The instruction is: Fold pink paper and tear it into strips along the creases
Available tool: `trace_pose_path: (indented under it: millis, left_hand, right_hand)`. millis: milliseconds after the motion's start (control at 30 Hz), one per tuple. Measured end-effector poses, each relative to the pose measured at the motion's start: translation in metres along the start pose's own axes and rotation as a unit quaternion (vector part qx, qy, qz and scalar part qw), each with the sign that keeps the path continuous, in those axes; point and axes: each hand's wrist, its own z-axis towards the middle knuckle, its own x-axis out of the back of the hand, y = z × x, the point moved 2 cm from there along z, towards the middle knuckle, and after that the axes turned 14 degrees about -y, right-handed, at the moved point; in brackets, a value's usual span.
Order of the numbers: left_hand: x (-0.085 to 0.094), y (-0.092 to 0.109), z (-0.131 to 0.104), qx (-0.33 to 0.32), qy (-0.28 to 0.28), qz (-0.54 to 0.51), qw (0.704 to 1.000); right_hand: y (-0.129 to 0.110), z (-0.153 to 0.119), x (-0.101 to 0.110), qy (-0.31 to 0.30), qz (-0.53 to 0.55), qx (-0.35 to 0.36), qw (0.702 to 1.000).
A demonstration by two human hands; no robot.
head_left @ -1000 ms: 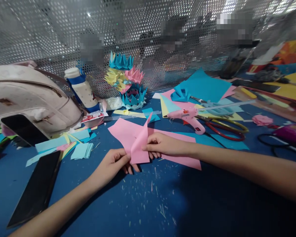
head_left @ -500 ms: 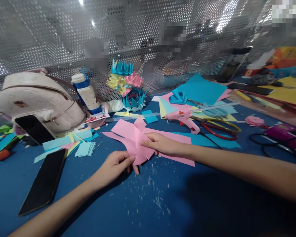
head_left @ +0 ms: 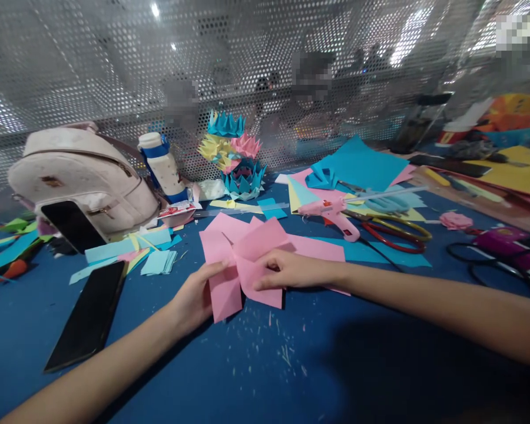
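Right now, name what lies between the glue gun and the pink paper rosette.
Head view: red and yellow scissor handles, light-blue handles, a clear stick and paper.

Blue worktop point(head_left: 168, 377) right under the fingers, perforated metal wall point(head_left: 247, 35) behind them, bright light glare up high.

head cam | looking forward and kinda down over the blue table point(head_left: 256, 383) | pink paper point(head_left: 225, 297) sitting within arm's reach | mesh wall point(head_left: 115, 70) filling the top, farther off

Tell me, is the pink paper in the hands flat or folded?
Folded: the pink paper shows creases and raised, overlapping flaps, with the left hand and the right hand both holding it.
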Motion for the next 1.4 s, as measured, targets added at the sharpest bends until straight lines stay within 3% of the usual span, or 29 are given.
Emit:
trace_pose_path:
  millis: [133,200,333,467,567,667,767,900,1000,1067,1133,1167,1233,1300,1400]
  left_hand:
    - [0.002,-0.001,0.002,0.032,-0.018,-0.059,0.998]
    - [0.003,-0.001,0.002,0.036,-0.022,-0.069,0.997]
    - [0.006,-0.002,0.004,0.032,0.018,-0.099,0.994]
    - [0.005,-0.003,0.009,-0.013,-0.007,-0.136,0.991]
    - [0.002,-0.006,0.009,-0.02,-0.052,-0.153,0.987]
    - [-0.003,-0.008,0.005,0.004,-0.095,-0.127,0.987]
    - [-0.007,-0.008,0.003,-0.006,-0.125,-0.079,0.989]
    - [-0.006,-0.003,0.006,-0.053,-0.085,-0.022,0.995]
    - [0.001,0.006,0.007,-0.07,-0.046,0.009,0.996]
    - [0.005,0.015,0.005,-0.061,-0.067,0.061,0.994]
    - [0.011,0.024,0.004,-0.004,-0.105,0.155,0.982]
    - [0.014,0.026,0.003,0.053,-0.119,0.2,0.971]
    - [0.023,0.033,0.002,0.107,-0.111,0.235,0.96]
    - [0.031,0.04,0.002,0.115,-0.091,0.254,0.956]
    - [0.043,0.05,0.003,0.102,-0.038,0.382,0.918]
  right_hand:
    - [0.005,0.001,-0.001,0.0,0.065,0.008,0.998]
    - [0.006,0.001,-0.002,0.03,0.07,0.008,0.997]
    - [0.006,0.001,0.0,0.077,0.116,0.032,0.99]
    - [0.001,0.001,0.005,0.046,0.28,0.117,0.952]
    - [0.001,0.0,0.009,0.059,0.332,0.148,0.93]
    - [0.003,0.0,0.006,0.02,0.314,0.138,0.939]
    - [0.004,0.001,0.0,-0.03,0.213,0.108,0.971]
    - [-0.001,0.001,-0.005,-0.069,0.065,0.09,0.991]
    - [-0.004,0.0,-0.007,-0.1,0.073,0.085,0.989]
    - [-0.006,0.0,-0.007,-0.105,0.088,0.083,0.987]
    - [-0.006,0.001,-0.005,-0.082,0.092,0.076,0.989]
    - [-0.006,0.001,-0.002,-0.053,0.085,0.072,0.992]
    - [-0.007,-0.002,0.008,0.041,0.032,0.06,0.997]
    - [-0.01,-0.009,0.023,0.16,-0.078,0.034,0.983]
    - [-0.013,-0.024,0.042,0.242,-0.246,-0.05,0.937]
